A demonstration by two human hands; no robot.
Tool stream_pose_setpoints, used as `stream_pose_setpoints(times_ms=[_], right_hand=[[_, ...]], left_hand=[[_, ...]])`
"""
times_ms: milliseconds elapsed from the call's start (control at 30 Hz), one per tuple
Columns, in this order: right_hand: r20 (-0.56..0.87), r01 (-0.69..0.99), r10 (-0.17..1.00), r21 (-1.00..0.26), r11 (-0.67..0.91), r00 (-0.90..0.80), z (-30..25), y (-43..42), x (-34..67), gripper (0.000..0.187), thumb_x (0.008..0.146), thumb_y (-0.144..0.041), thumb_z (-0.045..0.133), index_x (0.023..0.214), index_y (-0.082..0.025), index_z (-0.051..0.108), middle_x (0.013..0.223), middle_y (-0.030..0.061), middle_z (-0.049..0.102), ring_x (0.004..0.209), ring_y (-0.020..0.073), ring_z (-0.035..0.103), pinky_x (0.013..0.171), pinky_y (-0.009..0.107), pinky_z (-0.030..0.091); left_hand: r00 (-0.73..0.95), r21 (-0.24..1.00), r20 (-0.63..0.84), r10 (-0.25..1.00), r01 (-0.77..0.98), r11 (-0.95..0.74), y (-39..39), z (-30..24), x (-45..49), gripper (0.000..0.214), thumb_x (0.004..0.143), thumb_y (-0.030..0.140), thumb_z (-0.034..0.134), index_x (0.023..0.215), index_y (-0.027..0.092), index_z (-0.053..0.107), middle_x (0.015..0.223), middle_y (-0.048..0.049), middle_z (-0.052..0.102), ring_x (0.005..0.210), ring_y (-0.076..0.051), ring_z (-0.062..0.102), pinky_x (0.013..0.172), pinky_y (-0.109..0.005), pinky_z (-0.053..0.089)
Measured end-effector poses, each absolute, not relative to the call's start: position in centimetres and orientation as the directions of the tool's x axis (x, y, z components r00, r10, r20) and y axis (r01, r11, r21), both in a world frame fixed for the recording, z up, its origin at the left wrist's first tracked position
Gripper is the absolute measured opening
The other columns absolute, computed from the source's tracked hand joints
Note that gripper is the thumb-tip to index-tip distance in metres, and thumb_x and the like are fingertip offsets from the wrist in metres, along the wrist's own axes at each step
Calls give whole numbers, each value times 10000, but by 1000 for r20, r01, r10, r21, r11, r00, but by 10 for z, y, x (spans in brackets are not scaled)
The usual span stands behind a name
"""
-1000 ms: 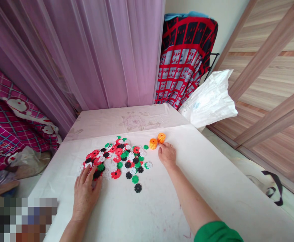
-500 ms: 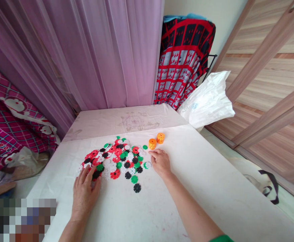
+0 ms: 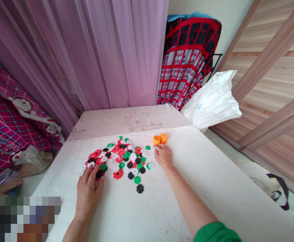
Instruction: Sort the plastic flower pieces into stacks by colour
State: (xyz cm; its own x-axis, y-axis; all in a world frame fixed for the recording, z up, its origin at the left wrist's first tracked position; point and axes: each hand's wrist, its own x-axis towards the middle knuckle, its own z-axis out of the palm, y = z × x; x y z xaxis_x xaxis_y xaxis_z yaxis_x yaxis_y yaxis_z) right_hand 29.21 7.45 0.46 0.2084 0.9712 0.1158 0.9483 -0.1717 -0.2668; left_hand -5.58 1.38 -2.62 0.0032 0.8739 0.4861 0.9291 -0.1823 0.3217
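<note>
A spread-out pile of notched plastic discs (image 3: 121, 156) in red, white, green and black lies on the white tabletop. My left hand (image 3: 90, 185) rests at the pile's near left edge, fingers stretched out over a few discs and holding nothing. To the right of the pile stand two short stacks of orange discs, a left stack (image 3: 157, 140) and a right stack (image 3: 164, 138), side by side and seemingly touching. My right hand (image 3: 163, 156) is just in front of them, its extended fingertips against the left stack's near side without being wrapped around it.
Floral-printed cloth (image 3: 134, 121) covers the table's far end, against a purple curtain (image 3: 116, 53). A white plastic bag (image 3: 212, 101) stands by the far right corner. Beyond are a red patterned cloth (image 3: 184, 64) and a wooden cabinet (image 3: 270, 84). Pink plaid fabric (image 3: 16, 111) hangs at left.
My right hand has moved forward to the orange stacks. The left stack has shifted away from me, up against the right one. My left hand stays in place; the view has shifted slightly.
</note>
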Motion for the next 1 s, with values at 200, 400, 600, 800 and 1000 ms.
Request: stream_pose_setpoints(times_ms=[200,400,600,800,1000], right_hand=[[148,942,963,-284,-177,225,2,79,293,367,934,-204,462,1168,-293,730,1142,64,679,1047,216,573,859,321,409],[191,931,951,-320,-175,245,-2,77,295,351,928,-195,458,1133,-256,737,1123,75,692,1023,222,593,890,332,425],[390,912,912,-408,47,128,-26,47,273,449,973,-306,373,1328,-151,601,1379,134,586,1271,235,512,1080,362,387],[213,950,974,-313,-12,82,-23,36,237,604,981,-448,390,1497,-134,416,1566,182,368,1450,318,325,1168,520,241],[151,951,985,-286,120,-79,-10,55,215,561,972,-463,441,1480,-228,458,1569,143,377,1461,327,307,1165,583,180]], left_hand=[[4,316,492,871,931,-183,14,-27,-55,496,935,491,398,1291,205,590,1406,-158,546,1332,-329,480,1099,-525,390],[-68,338,432,899,937,-92,19,-24,-55,561,945,526,342,1302,169,586,1457,-186,496,1390,-337,417,1122,-527,357],[-325,351,297,898,912,214,71,-13,-63,684,937,555,346,1441,104,452,1493,-228,459,1403,-365,395,1126,-570,319],[-138,267,113,984,958,104,117,0,-42,636,951,509,378,1485,166,416,1553,-136,421,1457,-292,341,1185,-513,252],[84,286,98,992,952,-109,107,3,3,652,959,549,365,1527,230,351,1594,-99,354,1482,-282,296,1198,-518,223]])
